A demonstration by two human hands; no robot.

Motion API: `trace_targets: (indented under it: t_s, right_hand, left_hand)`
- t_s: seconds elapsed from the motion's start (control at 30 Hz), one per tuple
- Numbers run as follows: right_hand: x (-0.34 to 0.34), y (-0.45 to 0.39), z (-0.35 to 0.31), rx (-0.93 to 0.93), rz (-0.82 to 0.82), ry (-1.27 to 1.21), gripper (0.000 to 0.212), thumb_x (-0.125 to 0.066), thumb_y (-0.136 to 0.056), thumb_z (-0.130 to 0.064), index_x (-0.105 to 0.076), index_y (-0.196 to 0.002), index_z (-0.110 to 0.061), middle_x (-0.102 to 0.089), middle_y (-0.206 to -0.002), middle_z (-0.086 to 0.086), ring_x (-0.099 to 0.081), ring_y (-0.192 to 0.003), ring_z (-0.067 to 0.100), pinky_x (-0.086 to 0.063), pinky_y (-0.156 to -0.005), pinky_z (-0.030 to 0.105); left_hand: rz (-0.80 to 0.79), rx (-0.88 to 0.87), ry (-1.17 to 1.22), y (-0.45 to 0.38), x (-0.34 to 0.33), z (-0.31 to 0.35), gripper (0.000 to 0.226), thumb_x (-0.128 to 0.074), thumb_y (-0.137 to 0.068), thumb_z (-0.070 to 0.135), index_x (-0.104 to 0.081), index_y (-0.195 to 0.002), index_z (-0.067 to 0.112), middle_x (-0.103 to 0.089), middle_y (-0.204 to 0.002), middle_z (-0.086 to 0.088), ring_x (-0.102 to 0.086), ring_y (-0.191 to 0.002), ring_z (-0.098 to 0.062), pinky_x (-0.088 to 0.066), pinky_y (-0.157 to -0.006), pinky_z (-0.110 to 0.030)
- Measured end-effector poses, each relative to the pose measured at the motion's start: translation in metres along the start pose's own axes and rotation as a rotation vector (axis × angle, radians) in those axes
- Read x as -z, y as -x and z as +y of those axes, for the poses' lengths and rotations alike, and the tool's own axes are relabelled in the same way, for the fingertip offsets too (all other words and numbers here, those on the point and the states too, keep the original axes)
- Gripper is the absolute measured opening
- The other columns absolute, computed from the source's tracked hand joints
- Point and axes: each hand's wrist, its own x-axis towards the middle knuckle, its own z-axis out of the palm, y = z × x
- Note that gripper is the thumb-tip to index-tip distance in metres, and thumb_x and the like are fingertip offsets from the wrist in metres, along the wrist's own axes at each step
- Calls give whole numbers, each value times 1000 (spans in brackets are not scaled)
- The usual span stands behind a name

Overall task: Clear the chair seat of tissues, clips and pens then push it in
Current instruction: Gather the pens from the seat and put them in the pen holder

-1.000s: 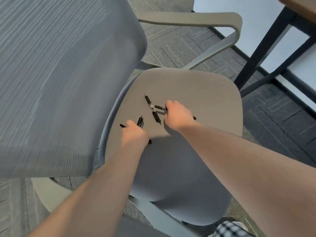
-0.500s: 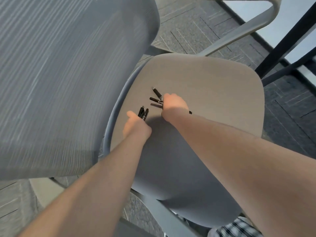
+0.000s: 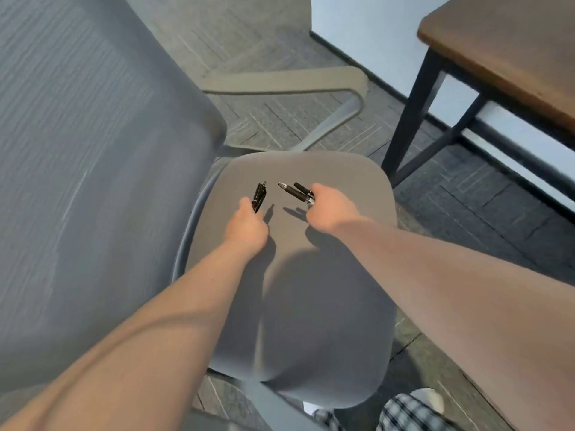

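Observation:
The grey chair seat fills the middle of the head view. My left hand is closed on two black pens whose ends stick up past my thumb, a little above the seat. My right hand grips two more black pens, their tips pointing left, also lifted off the seat with shadows beneath. No tissues or clips show on the visible part of the seat.
The chair's mesh backrest rises at the left, and a grey armrest curves at the far side. A wooden table on black legs stands at the upper right. Carpet floor surrounds the chair.
Both hands have closed on the pens that lay scattered on the seat and lifted them off it. The view has shifted, bringing the table into sight.

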Motion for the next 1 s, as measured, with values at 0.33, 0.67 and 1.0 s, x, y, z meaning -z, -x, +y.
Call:
trace_targets:
  t_s: [0.33,0.67,1.0]
  right_hand:
    - [181,67,53,-87,325,-177,8,-48,-85,-7,-51,-88,-14,-53,-81,4,-54,-83,30,-42,-68,33]
    - [341,155,130,-204,644,-333,11,-47,-84,-6,-49,-87,-16,-51,-79,2,-50,-80,27,-37,-67,32]
    - [435,254,261,-415,960,-533,27,-41,-87,-5,-35,-65,-20,-42,-69,-2,-38,-59,14,-27,-50,28]
  left_hand:
    - [29,-432,-1,55,38,197,12,-37,-100,16,-32,-96,6,-56,-104,-30,-54,-99,-45,-34,-73,-39]
    - [-59,-742,118,141,24,378,19,-35,-101,21,-37,-109,4,-49,-91,-12,-49,-80,-28,-37,-71,-34]
    - [-388,-830,365,250,-50,515,17,-32,-101,29,-35,-101,12,-38,-74,4,-37,-63,-12,-32,-56,-26]
